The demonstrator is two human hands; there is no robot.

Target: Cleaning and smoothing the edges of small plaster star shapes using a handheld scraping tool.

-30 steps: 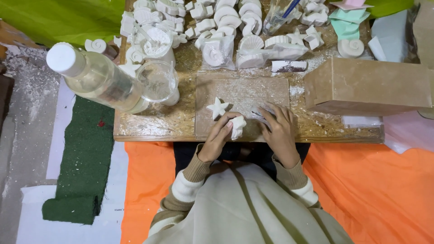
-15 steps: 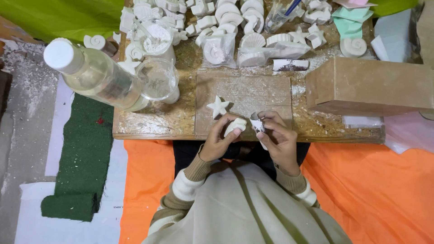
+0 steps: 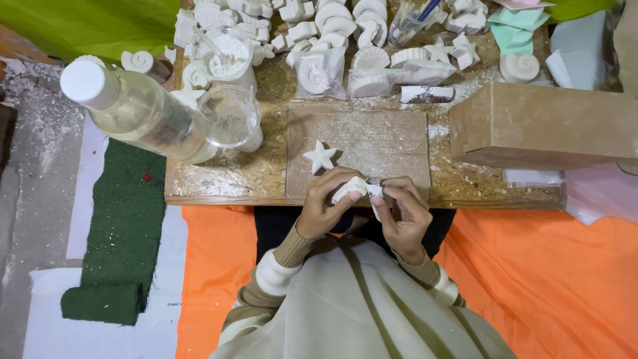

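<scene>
While my left hand point(image 3: 323, 209) pinches a small white plaster piece point(image 3: 349, 189) over the near edge of the wooden board point(image 3: 226, 183), my right hand point(image 3: 405, 216) closes on a small tool, seemingly trimming it; next needs a light, steady stroke.

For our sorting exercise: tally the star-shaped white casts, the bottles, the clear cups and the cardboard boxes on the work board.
White star casts: 3 (one near the hands, two at the back)
Bottle: 1
Clear cups: 2
Cardboard box: 1
Total: 7
</scene>
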